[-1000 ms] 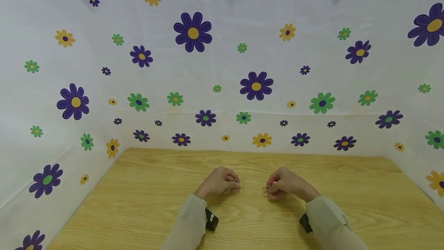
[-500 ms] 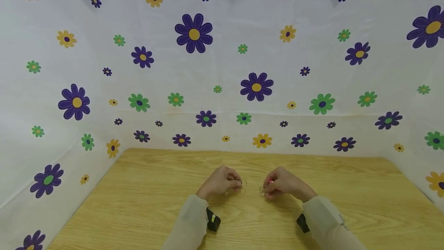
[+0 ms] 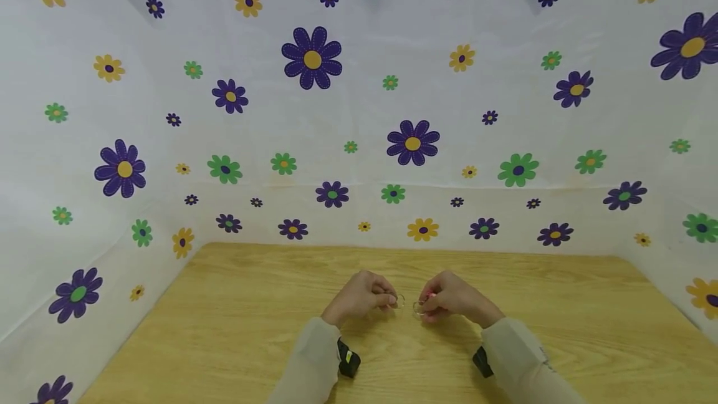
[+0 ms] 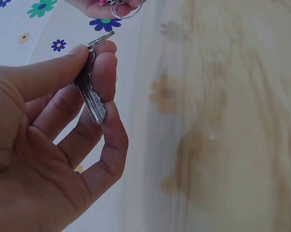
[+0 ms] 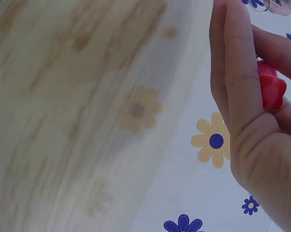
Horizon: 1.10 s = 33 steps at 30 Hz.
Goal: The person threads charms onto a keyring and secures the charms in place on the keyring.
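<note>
My left hand (image 3: pixel 363 297) pinches a thin metal key ring (image 4: pixel 103 39) between thumb and forefinger. Silver keys (image 4: pixel 91 101) hang from it against the curled fingers. The ring's loop sticks out toward the right hand. Across a small gap, my right hand (image 3: pixel 455 298) holds another metal ring (image 4: pixel 120 16), which points back at the left one. A glossy red-pink charm (image 5: pixel 271 91) sits inside the right fingers, mostly covered by them. Both hands are close over the table, near its middle, and the two rings stand apart.
The wood-grain table (image 3: pixel 252 304) spreads out around both hands. A white cloth with printed flowers (image 3: pixel 348 105) walls in the back and both sides. Black wrist cameras (image 3: pixel 349 360) are strapped under the light sleeves (image 3: pixel 311 354).
Both hands have moved inward, the right one farther leftward, so the gap between the two rings has narrowed. Each hand keeps its hold. The head view has shifted slightly.
</note>
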### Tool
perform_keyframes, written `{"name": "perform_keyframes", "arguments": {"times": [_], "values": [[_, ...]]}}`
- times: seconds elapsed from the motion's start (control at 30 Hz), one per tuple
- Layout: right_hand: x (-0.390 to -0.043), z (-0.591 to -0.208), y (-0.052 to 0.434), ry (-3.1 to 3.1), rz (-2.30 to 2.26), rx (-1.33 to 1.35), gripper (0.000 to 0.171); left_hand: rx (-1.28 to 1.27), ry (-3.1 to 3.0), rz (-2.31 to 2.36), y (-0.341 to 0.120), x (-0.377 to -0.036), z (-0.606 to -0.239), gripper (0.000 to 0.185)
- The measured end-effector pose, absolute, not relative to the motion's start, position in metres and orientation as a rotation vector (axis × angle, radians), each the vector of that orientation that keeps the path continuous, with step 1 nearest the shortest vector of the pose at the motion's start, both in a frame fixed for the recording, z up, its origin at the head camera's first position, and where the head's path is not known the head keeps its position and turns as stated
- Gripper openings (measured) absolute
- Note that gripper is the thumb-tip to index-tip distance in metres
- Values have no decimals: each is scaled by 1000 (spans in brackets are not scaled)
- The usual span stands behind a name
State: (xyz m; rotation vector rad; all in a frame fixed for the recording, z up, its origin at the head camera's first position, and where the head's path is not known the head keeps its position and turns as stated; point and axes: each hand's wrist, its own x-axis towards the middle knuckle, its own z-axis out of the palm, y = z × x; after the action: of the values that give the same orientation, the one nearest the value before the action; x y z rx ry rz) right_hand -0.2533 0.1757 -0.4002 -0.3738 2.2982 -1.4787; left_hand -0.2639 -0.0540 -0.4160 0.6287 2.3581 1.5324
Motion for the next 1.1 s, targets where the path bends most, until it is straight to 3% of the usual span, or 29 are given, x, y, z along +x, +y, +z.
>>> {"name": "perform_keyframes", "arguments": {"times": [1.1], "values": [[-255,-401,161,2247,-1517,-428,5,675,2399,1484,-44,-265,-417,7]]}}
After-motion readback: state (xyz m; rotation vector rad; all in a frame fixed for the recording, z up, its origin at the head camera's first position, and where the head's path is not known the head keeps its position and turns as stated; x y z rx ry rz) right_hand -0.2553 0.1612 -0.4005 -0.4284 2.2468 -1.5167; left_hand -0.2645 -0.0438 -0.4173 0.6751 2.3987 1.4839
